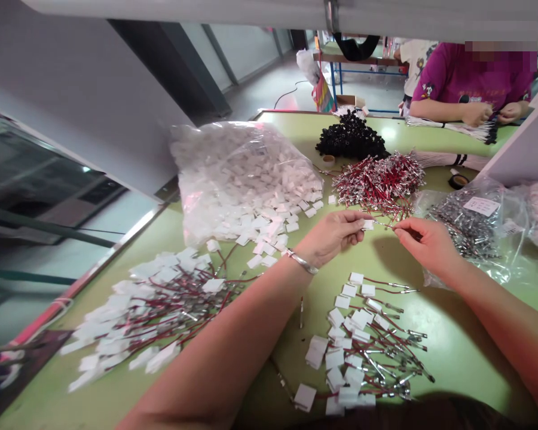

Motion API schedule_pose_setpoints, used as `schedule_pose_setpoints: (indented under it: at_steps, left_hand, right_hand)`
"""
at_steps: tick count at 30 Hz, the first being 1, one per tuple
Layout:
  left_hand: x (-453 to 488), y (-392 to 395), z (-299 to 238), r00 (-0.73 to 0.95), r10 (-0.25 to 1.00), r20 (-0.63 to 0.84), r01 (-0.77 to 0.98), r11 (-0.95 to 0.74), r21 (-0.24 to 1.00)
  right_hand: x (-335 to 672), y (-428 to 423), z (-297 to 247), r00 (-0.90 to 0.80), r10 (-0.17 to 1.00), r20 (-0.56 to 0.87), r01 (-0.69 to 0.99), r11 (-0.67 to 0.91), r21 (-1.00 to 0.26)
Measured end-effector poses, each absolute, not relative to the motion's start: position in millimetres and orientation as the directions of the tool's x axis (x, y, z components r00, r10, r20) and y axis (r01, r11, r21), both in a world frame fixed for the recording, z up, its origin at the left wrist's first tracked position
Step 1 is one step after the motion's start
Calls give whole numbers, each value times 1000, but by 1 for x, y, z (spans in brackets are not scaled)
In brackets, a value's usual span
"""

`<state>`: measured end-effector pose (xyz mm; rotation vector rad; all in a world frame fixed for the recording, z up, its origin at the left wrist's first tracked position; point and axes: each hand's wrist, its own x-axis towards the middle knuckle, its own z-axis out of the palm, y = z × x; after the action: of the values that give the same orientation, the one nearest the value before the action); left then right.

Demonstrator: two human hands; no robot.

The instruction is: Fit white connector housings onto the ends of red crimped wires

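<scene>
My left hand pinches a small white plastic connector above the green table. My right hand pinches the thin metal-tipped wire that runs into that connector. A silver bracelet sits on my left wrist. Below my hands lies a pile of red wires fitted with white connectors. A bigger heap of the same fitted wires lies to the left.
An open clear bag of white connectors spills onto the table. Behind my hands are a heap of loose red wires, a black wire bundle and a bag of metal-tipped parts. A person in a purple shirt works at the far side.
</scene>
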<state>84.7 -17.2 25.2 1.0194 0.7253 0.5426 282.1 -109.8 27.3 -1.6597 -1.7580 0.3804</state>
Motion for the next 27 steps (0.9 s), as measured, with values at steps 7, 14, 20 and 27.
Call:
schedule_pose_setpoints:
  at_steps: [7, 14, 20, 27]
  left_hand:
    - [86, -18, 26, 643, 726, -245, -19, 335, 942]
    - [86, -18, 29, 637, 751, -170, 79, 156, 985]
    - [86, -19, 28, 687, 712, -143, 45, 154, 987]
    - [85, -21, 29, 700, 707, -99, 33, 106, 994]
  right_hand:
    - [282, -110, 30, -37, 975, 219, 812, 157, -563]
    - [286, -107, 38, -64, 998, -27, 572, 15, -820]
    - [289, -106, 39, -128, 960, -250, 342, -194, -920]
    - [292, -108, 40, -211, 875, -435, 96, -425, -900]
